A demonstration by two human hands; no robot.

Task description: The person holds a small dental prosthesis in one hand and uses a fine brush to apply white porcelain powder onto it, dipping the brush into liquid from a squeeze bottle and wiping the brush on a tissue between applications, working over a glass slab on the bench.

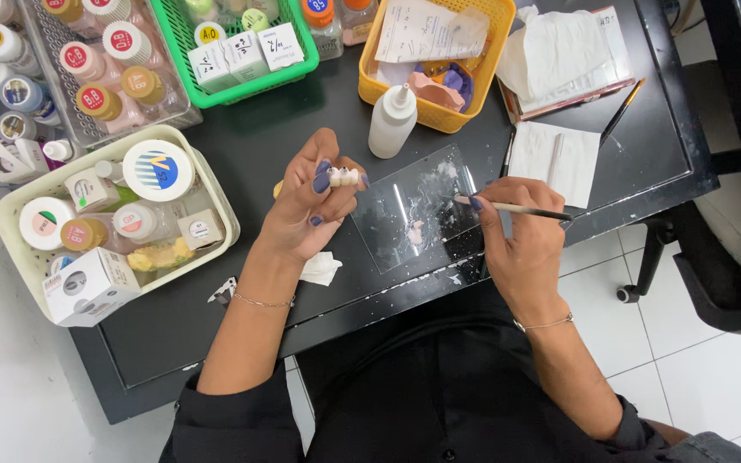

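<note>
Pinching a small tooth bridge (343,177) in L hand (306,210) fingers above black bench (242,300); R hand (521,244) fingers grip thin brush (512,207), tip w/ paste on glass slab (418,210) beside white squeeze bottle (392,120).

The desk (242,296) is matt black, flecked with white smears. On it a glossy glass slab (413,210) catches the light. The baskets look like smooth plastic: green (289,73), yellow (473,107), cream (220,210). Paper tissue (555,154) lies soft and matt.
</note>
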